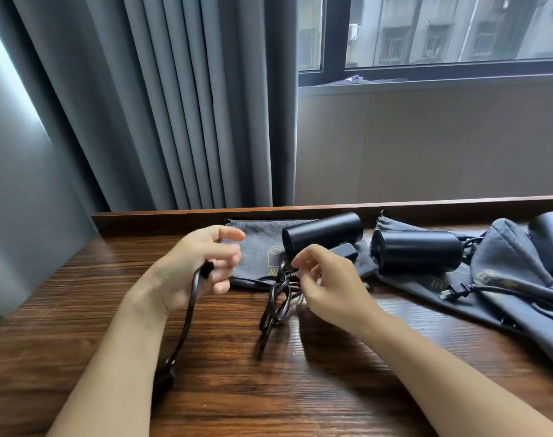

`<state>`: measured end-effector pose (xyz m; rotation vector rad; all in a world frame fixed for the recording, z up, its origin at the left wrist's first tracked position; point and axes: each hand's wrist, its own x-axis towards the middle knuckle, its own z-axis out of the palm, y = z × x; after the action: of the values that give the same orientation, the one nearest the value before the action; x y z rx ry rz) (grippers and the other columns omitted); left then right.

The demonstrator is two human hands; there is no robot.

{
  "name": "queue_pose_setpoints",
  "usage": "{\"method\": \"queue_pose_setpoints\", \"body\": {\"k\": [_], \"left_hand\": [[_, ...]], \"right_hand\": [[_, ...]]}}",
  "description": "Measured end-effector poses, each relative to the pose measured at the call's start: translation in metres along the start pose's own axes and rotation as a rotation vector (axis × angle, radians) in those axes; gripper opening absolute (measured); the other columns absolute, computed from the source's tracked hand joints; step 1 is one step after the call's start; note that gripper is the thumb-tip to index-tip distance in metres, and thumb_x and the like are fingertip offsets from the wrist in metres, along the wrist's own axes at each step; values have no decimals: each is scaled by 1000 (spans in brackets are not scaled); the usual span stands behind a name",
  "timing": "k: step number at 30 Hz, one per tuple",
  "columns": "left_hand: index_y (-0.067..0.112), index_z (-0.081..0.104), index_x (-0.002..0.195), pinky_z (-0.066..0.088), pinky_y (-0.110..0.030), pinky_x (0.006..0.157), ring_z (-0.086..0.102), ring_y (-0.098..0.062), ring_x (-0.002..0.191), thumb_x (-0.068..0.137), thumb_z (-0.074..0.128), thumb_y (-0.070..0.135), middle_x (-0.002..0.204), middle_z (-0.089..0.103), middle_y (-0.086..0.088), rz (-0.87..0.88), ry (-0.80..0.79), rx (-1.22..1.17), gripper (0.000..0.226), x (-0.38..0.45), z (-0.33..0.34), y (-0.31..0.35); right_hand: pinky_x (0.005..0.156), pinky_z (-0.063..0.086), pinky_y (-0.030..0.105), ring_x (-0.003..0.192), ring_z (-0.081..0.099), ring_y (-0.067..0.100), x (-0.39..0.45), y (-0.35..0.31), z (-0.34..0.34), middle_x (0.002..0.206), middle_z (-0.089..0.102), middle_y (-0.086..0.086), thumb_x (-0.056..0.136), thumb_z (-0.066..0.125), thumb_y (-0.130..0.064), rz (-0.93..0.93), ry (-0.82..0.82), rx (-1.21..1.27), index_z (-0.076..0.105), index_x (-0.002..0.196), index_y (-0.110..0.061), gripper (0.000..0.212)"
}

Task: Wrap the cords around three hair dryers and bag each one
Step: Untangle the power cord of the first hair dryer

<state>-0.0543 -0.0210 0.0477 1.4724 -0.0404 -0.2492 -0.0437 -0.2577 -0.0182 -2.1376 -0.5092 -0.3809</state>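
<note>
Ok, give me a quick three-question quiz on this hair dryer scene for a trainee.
1. True or false: the left hand holds a stretch of the black cord.
2. How many hair dryers are in view?
3. The nearest hair dryer lies on: A) a grey bag, B) bare wooden table, C) the window sill.

Key: 1 true. 2 three, one cut off at the right edge. 3 A.
</note>
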Motion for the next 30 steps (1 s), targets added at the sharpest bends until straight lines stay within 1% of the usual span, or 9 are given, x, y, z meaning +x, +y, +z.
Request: {"method": "queue_pose_setpoints", "body": {"k": [3, 6, 10, 12, 16, 20, 22, 26, 30], "left_hand": [[3, 57, 127, 46, -25, 45, 54, -14, 58, 85, 73, -1, 99, 67, -13, -7, -49, 144, 46, 0, -7, -4], [10, 64, 125, 59, -33, 64, 75, -24, 92, 90, 74, -2, 123, 69, -8, 6, -35, 459, 39, 0, -12, -10], [8, 72, 107, 50, -25, 55, 64, -14, 61, 99, 67, 9, 91, 79, -12, -79, -137, 730, 9, 0, -12, -13], [11, 73, 96, 46, -23, 53, 57, -12, 55, 101, 66, 13, 83, 79, -11, -52, -117, 778, 9, 2, -8, -14], [14, 75, 94, 44, -25, 53, 54, -16, 55, 101, 66, 18, 78, 78, -6, 0, -82, 777, 12, 5, -5, -17], [17, 80, 84, 35, -22, 48, 44, -14, 54, 95, 75, 22, 62, 65, 1, 81, -63, 740, 13, 9, -4, -23], [20, 82, 82, 32, -22, 48, 40, -17, 56, 92, 79, 23, 63, 59, -5, 101, -78, 692, 11, 10, -3, -25], [17, 83, 84, 32, -25, 52, 40, -20, 57, 89, 81, 19, 64, 63, -5, 121, -102, 628, 6, 10, 4, -26], [4, 76, 82, 38, -21, 42, 51, -11, 50, 81, 86, 9, 63, 67, -7, 207, 115, 463, 11, 15, 8, -26]], "right_hand": [[65, 44, 11, 74, 61, 4, 2, 4, 1, 75, 65, -16, 90, 67, -6, 16, -79, -46, 76, 91, -19, 15], [59, 43, 13, 60, 59, 2, 3, 3, 1, 62, 65, -15, 90, 71, -11, 60, -102, -23, 76, 87, -18, 9], [60, 52, 30, 58, 58, 7, 4, 5, -3, 64, 65, -8, 89, 73, -21, 56, -150, 3, 68, 83, -24, 9], [64, 53, 37, 66, 63, 13, 3, 5, -5, 76, 69, -1, 87, 70, -19, 39, -224, 22, 65, 89, -26, 9], [61, 47, 27, 72, 59, 14, 0, 3, -5, 90, 65, -4, 85, 72, -11, -28, -281, 46, 61, 99, -23, 21], [62, 47, 23, 64, 49, 5, 1, 2, -4, 83, 61, -7, 79, 86, -15, 59, -186, 124, 56, 93, -32, 36], [60, 46, 19, 61, 48, 3, 2, 3, -5, 77, 61, -7, 74, 91, -17, 99, -130, 162, 57, 90, -34, 41], [58, 43, 17, 59, 50, 2, 6, 3, -4, 70, 61, -9, 72, 93, -16, 107, -125, 104, 60, 82, -33, 39], [65, 40, 27, 65, 49, 4, 9, 9, -9, 72, 58, -9, 80, 87, -15, -21, -138, -37, 63, 79, -27, 26]]}}
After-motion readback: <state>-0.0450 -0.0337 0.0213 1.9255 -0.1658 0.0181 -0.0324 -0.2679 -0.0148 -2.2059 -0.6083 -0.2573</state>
